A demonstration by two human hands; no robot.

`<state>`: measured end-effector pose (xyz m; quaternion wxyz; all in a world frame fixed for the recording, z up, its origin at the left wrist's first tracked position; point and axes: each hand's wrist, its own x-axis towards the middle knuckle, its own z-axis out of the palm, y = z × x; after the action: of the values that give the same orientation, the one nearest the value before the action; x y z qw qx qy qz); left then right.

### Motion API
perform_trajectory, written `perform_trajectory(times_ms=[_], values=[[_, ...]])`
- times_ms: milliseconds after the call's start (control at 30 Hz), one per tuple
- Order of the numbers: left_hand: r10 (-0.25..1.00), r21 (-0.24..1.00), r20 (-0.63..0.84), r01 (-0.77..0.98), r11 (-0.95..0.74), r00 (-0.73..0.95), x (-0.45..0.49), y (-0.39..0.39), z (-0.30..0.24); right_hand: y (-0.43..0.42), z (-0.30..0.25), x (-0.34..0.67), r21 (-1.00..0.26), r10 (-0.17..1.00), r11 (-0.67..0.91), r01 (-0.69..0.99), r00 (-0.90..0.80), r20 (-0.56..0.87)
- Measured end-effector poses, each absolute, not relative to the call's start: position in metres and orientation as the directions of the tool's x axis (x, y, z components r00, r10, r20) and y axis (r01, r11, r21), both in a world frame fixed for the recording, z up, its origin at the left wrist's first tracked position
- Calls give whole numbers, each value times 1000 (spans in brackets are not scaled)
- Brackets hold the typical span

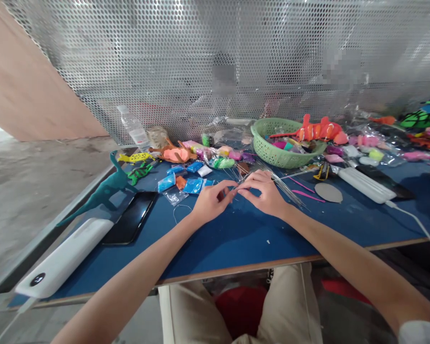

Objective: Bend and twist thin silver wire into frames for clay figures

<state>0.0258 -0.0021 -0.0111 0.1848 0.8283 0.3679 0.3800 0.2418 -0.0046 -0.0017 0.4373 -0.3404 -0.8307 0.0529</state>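
Note:
My left hand (215, 198) and my right hand (261, 191) meet fingertip to fingertip above the blue table (236, 243). Both are closed in a pinch on what looks like a thin wire, mostly hidden by the fingers. A bundle of straight metal wires (289, 190) lies beside my right hand, some ends partly behind it. Blue clay packets (193, 186) and an orange clay piece (181, 182) lie left of my left hand. Just beyond the fingers is a brown lump (242, 168). Pink strips (308, 195) and a grey oval disc (328, 192) lie further right.
A green basket (288, 160) holds an orange-and-white clay fish (318, 131). At left stand a teal dinosaur figure (116, 186), a phone (131, 217) and a white power bank (66, 255). Another power bank (366, 185) lies right. A perforated metal screen (186, 62) rises behind.

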Motion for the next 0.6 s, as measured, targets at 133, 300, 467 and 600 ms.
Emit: perform_trajectory(times_ms=[133,300,467,600], values=[[754,559,514,506,-657,410,23,-1,-9,0,6,254,-310,536,824,475,-473,699],[750,538,533,528,-657,391,18,0,-7,24,27,325,-100,368,853,512,-455,811],[754,507,531,569,-648,386,14,1,-6,68,58,428,22,497,682,731,-486,719],[740,462,529,589,-662,416,14,0,-6,103,71,472,41,733,473,880,-419,536]])
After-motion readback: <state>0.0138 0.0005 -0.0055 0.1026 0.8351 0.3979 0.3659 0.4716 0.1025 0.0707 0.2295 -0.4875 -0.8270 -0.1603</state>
